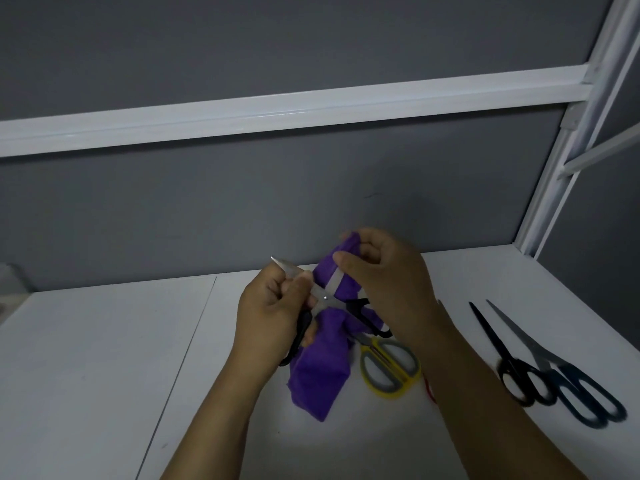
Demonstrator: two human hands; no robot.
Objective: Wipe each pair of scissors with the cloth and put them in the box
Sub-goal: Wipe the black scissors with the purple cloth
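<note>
On the white table [104, 358], three pairs wait unwiped by the look of it: yellow scissors [388, 368] just beside the purple cloth [322, 368], with black scissors [519, 372] and blue scissors [581, 393] lying together to the right. No box can be made out, so the task seems early. The left hand [273, 317] curls round one handle of the open scissors [325, 298], held above the table. The right hand [388, 275] pinches the cloth round one blade.

Open black scissors [325, 299] in my left hand [273, 313]; purple cloth [320, 368] wraps one blade, pinched by my right hand [388, 275]; yellow scissors [389, 367] under that wrist.
</note>
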